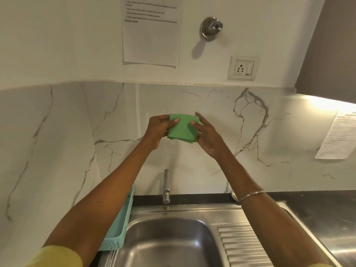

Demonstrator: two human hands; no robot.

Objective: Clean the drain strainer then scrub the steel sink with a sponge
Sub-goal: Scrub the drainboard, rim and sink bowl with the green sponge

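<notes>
Both arms are raised in front of the marble wall, holding a folded green cloth [183,129] between them, high above the sink [169,241]. The left hand [159,130] pinches its left edge, thumb on the front. The right hand [207,134] holds the right edge, thumb on the front (index finger sticking up). A few drops fall from it toward the tap [166,186]. A teal basket [120,224] sits left of the sink.
</notes>
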